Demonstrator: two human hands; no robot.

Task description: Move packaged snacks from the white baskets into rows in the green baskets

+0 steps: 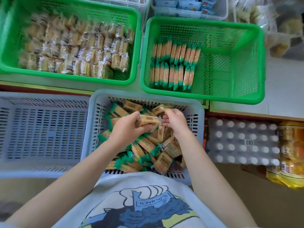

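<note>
Both hands are working over the middle white basket (196,112), which is holding a loose heap of snack packets, some with green ends and some in clear wrap. The left hand (127,129) is gripping a clear-wrapped cracker packet (148,120) with curled fingers, while the right hand (174,120) is pinching a second clear-wrapped packet (160,109) just above it (the dark label on each is too blurred to read). A second white basket (44,129) is sitting to the left. Beyond them on the worktop (283,89), the right green basket (230,63) is carrying two rows of green-ended packets (174,65) standing on edge along its left side, and the left green basket (69,40) is lying full of rows of clear-wrapped crackers (77,50). The person's shirt (148,199) is showing the upside-down word "SPINACH".
</note>
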